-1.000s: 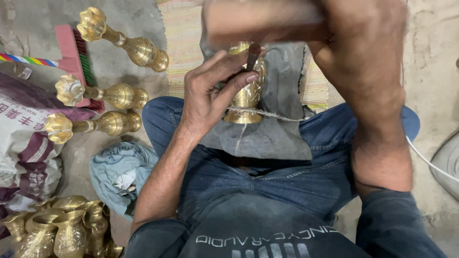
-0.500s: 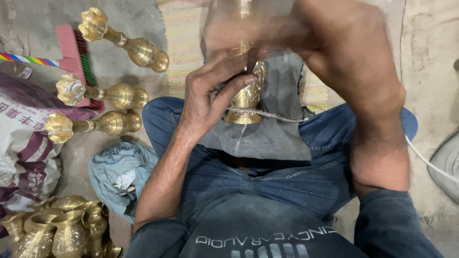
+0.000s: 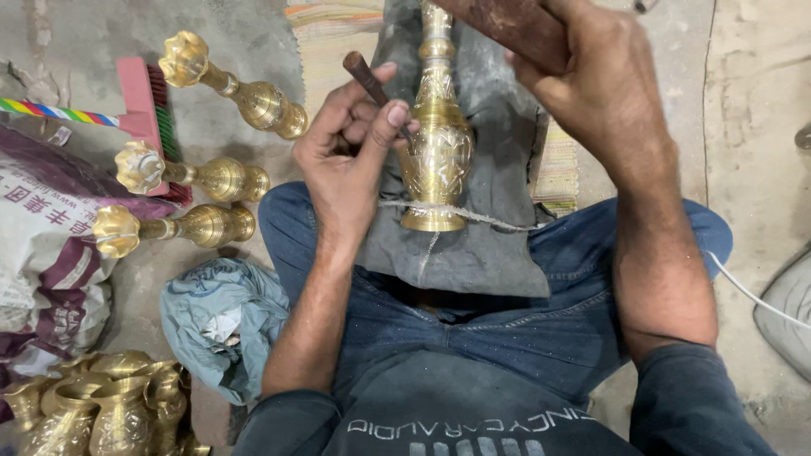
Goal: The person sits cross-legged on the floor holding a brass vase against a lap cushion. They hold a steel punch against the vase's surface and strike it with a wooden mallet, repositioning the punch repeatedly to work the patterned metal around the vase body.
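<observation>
One view, head camera. Brass vase point(image 3: 437, 152) lies on a grey cloth point(image 3: 473, 245) over the person's lap, base toward the body, tied down by a string point(image 3: 473, 213). Left hand point(image 3: 351, 165) is closed around a thin punch point(image 3: 372, 84), tip on the vase's left shoulder. Right hand point(image 3: 604, 76) is wrapped tight on a wooden mallet point(image 3: 507, 21), raised far-right above the vase neck. Advice: keep the punch tip seated and steady, strike squarely. Three finished brass pieces point(image 3: 182, 173) lie left on the floor.
</observation>
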The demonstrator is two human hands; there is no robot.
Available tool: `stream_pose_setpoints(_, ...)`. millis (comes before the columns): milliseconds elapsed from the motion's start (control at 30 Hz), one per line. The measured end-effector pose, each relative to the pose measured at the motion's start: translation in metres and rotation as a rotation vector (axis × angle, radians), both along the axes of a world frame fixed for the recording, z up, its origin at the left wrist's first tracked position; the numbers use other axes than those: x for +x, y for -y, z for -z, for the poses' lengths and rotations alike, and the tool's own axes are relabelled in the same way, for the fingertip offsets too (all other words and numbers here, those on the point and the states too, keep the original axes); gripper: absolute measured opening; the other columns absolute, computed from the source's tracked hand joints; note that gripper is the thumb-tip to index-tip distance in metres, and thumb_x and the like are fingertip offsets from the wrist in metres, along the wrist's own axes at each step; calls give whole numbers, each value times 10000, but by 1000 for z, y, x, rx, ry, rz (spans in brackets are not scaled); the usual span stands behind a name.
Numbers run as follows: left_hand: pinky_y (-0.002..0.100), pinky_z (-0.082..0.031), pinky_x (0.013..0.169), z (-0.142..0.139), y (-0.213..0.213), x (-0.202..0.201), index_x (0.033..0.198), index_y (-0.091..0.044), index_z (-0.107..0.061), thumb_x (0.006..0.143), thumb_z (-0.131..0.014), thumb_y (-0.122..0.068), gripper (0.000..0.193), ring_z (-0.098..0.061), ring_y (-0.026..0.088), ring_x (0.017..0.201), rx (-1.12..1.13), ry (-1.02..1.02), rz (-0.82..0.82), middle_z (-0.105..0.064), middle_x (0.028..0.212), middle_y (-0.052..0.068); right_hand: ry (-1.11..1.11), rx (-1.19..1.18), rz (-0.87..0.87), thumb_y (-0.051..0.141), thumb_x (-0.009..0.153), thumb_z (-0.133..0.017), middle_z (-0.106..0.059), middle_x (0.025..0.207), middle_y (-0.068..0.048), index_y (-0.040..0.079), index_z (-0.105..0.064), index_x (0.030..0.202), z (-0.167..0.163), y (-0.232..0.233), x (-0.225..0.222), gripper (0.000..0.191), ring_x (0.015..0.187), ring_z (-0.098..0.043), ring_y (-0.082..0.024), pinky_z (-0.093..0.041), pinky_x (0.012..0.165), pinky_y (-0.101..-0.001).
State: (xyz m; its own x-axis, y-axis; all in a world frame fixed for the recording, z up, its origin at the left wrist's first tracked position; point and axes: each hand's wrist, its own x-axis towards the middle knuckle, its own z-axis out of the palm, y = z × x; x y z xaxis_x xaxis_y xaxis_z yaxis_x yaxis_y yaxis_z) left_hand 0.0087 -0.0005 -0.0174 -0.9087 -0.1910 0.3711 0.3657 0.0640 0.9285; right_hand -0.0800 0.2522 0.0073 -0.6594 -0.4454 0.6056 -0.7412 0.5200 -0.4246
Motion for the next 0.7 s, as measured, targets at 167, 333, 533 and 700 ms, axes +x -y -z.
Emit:
stream_pose_setpoints(167,243,-628,799,3,-6,17,1391,-3,-637,1060,-735,-89,355,-764,121,927,112,92,-19,-747,961,46,428,144,81,217,990,-846,-683,810,-175,-4,-631,1103,-2,15,-4,329,765,-723,-269,-529,687,-411)
stream_pose_setpoints(333,234,-621,785,4,-8,32,1390,18,-623,1053,-720,-86,365,-759,114,910,146,145,-95,-752,940,46,741,165,54,474,827,-872,-702,839,-168,43,-588,1228,2,28,2,654,713,-728,-287,-561,620,-437)
stream_pose_setpoints(533,246,-625,824,12,-13,52,1379,36,-619,1032,-727,-65,377,-749,112,942,183,201,-99,-755,1008,57,570,215,-93,640,753,-859,-713,990,-272,14,-508,1361,19,39,4,940,915,-752,-378,-601,749,-490)
stream_pose_setpoints(700,256,-623,881,18,-19,58,1356,52,-625,1048,-740,-19,336,-751,112,944,143,136,-89,-770,1032,94,620,230,-80,686,705,-864,-704,978,-281,22,-485,1376,24,36,1,1016,879,-759,-376,-620,712,-492)
